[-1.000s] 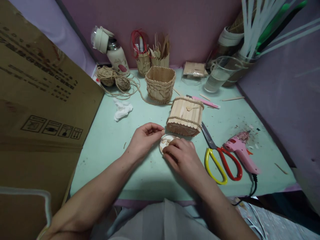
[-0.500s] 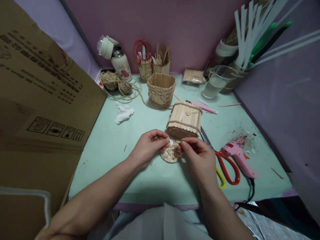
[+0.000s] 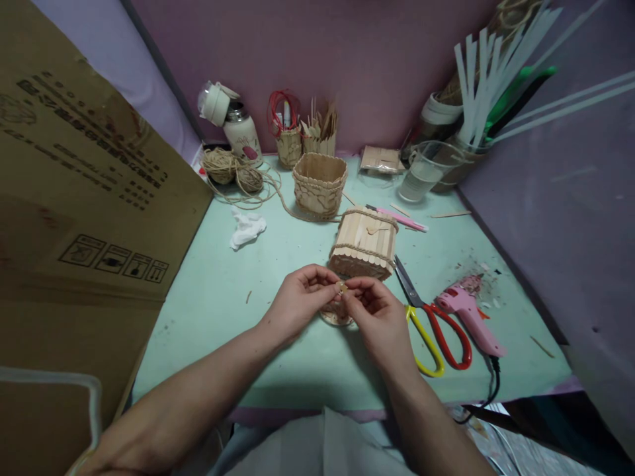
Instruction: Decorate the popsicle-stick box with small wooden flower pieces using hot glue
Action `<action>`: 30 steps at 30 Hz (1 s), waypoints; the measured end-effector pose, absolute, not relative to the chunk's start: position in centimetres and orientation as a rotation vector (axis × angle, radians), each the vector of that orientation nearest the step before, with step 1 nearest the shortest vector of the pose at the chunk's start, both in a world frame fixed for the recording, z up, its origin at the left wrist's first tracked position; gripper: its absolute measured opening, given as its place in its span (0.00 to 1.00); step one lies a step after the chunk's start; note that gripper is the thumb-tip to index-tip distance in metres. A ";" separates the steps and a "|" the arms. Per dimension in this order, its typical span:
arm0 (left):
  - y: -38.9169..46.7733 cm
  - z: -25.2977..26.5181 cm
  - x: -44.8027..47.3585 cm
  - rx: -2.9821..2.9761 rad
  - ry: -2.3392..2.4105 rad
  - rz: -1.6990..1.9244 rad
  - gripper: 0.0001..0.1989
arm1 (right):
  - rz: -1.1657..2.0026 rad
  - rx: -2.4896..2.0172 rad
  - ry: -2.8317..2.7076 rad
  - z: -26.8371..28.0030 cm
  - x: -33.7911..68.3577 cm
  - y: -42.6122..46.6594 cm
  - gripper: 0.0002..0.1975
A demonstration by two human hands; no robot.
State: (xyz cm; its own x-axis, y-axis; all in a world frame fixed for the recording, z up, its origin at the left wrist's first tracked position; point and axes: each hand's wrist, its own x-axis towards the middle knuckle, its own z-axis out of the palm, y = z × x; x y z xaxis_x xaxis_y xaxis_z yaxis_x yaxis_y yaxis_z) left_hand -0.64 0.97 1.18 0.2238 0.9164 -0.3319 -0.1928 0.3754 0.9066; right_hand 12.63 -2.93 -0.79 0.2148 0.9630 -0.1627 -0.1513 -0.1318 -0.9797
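Note:
My left hand (image 3: 308,297) and my right hand (image 3: 376,311) meet at the fingertips, both closed in a pinch on a small pale wood chip (image 3: 342,287). Just beneath them lies a round dish (image 3: 338,320) with several wood chips in it, mostly hidden by my fingers. Directly behind my hands, a box of wooden craft sticks (image 3: 364,238) rests on its side, bound with twine, a small chip on its upper face. Right of my right hand lie scissors (image 3: 426,311) with one yellow and one red handle, blades parted.
A pink glue gun (image 3: 469,311) lies at the right among scraps. Behind are an upright stick basket (image 3: 320,188), twine balls (image 3: 223,168), a bottle (image 3: 243,135), a clear cup (image 3: 421,175) and a pink craft knife (image 3: 401,219). Crumpled tissue (image 3: 247,228) is at left, beside a cardboard box (image 3: 99,198).
My hands have come together over the dish, the right moving left, and their fingertips now meet at one wood chip. More of the scissors shows. The whole view has shifted slightly.

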 end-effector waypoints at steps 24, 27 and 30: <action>0.8 1.1 -0.5 0.821 1.058 0.907 0.13 | 1.051 -1.279 -0.912 -1.6 12.3 -2.6 0.10; 0.9 1.0 -0.5 0.834 1.066 0.914 0.13 | 1.056 -1.282 -0.922 -1.7 12.4 -2.6 0.10; 0.9 1.0 -0.5 0.845 1.080 0.917 0.12 | 1.051 -1.274 -0.944 -1.9 12.4 -2.6 0.10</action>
